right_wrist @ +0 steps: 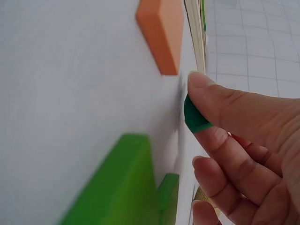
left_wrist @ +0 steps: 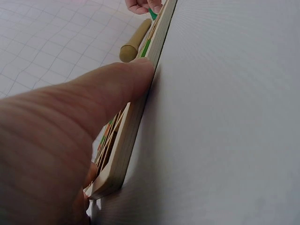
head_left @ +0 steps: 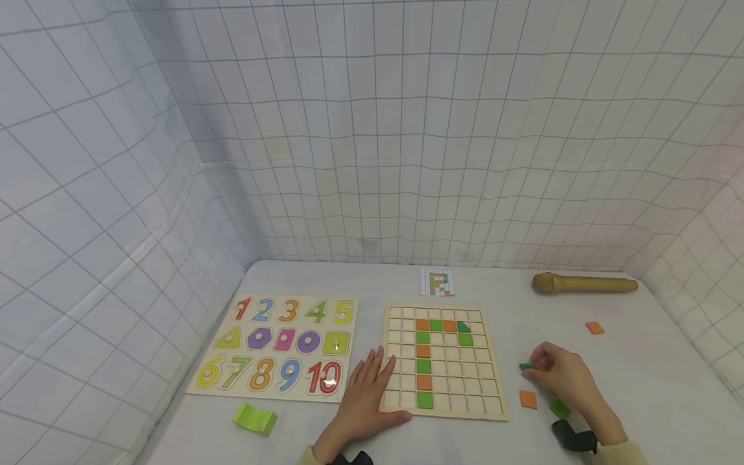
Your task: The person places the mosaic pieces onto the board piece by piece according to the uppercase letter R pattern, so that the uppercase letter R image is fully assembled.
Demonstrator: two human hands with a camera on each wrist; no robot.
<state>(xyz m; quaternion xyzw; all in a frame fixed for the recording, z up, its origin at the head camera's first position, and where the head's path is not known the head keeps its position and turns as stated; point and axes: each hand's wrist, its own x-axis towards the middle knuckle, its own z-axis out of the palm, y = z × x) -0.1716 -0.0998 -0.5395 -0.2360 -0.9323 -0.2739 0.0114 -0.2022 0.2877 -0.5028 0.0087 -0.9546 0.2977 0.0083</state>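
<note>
My right hand (head_left: 565, 378) pinches a dark green tile (right_wrist: 194, 116) between thumb and forefinger, just above the table to the right of the wooden grid board (head_left: 500, 400). With fingers spread straight, my left hand (head_left: 365, 397) rests on the board's lower left corner; its thumb (left_wrist: 136, 77) lies along the front edge. Orange and green square tiles (head_left: 424, 365) fill a column and part of a row in the grid, with a dark green rounded tile (head_left: 462, 327) at the row's right end. Near my right hand lie an orange tile (head_left: 528, 399) and a green tile (head_left: 560, 409).
Left of the grid stands a number and shape puzzle board (head_left: 273, 395). A light green block (head_left: 255, 419) lies in front of it. Behind the grid is a small pattern card (head_left: 437, 282). A brownish-yellow microphone-shaped object (head_left: 587, 284) and another orange tile (head_left: 595, 328) lie at right.
</note>
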